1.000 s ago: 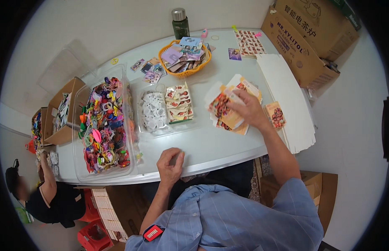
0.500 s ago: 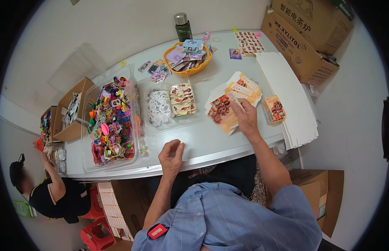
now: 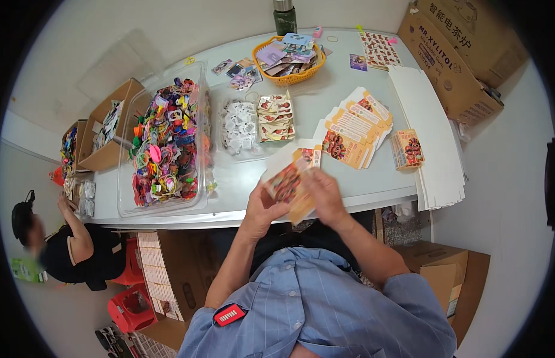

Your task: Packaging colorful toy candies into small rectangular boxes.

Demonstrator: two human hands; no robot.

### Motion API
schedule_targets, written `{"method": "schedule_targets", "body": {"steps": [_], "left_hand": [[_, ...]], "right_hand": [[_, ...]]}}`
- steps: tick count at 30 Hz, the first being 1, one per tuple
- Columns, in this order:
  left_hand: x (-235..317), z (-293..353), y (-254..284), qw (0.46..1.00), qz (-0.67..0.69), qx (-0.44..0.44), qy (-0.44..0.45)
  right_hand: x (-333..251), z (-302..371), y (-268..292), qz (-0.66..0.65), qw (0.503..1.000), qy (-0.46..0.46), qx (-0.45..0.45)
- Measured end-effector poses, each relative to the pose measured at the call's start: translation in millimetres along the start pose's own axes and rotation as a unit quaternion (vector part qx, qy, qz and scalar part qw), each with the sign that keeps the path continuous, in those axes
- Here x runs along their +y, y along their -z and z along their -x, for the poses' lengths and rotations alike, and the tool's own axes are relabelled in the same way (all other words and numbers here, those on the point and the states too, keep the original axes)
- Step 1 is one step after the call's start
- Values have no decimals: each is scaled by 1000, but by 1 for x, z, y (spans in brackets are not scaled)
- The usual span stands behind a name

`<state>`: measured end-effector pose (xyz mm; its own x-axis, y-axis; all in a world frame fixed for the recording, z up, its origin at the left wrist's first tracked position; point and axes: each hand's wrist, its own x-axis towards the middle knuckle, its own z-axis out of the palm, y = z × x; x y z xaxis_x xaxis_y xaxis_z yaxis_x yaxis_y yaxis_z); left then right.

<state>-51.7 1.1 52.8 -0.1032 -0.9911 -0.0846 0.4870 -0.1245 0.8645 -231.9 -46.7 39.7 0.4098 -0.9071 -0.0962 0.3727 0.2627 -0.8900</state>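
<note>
Over the front of the table, a flat folding carton [image 3: 284,181] printed in orange and white, with red characters, is held between both hands. My left hand [image 3: 262,209] grips its left lower edge with the thumb on the near side. My right hand [image 3: 326,197] is closed on its right side, the fingers partly blurred. Beyond the right hand lies a fanned pile of matching flat cartons [image 3: 348,146]. A box-shaped printed carton [image 3: 408,149] stands right of the pile. A clear tray holds small white packets [image 3: 238,128] and printed character cards [image 3: 275,118].
On the left stands a large clear bin [image 3: 123,194] of colourful trinkets. A yellow basket [image 3: 294,79] of cards, a green bottle [image 3: 284,21] and a sticker sheet [image 3: 379,49] lie far back. White card strips [image 3: 429,143] and brown boxes [image 3: 447,77] line the right. Another person [image 3: 80,250] sits far left.
My right hand has taken a flat carton from the pile and carried it left toward me. My left hand has moved right and now holds it too. The view has shifted slightly.
</note>
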Motion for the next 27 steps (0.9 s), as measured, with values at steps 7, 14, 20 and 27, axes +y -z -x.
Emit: {"method": "schedule_targets", "body": {"steps": [7,14,20,27], "left_hand": [[16,20,11,999,6,5,35],[6,1,27,977,-161,100,-93],[-5,4,44,937,-186,198,-221],[-17,5,66,881,-322,170,-301]], "right_hand": [[32,23,-41,-104,989,-81,-66],[34,7,-33,277,943,182,-33],[48,-20,-29,303,934,189,-15],[47,-30,-27,212,962,169,-7]]}}
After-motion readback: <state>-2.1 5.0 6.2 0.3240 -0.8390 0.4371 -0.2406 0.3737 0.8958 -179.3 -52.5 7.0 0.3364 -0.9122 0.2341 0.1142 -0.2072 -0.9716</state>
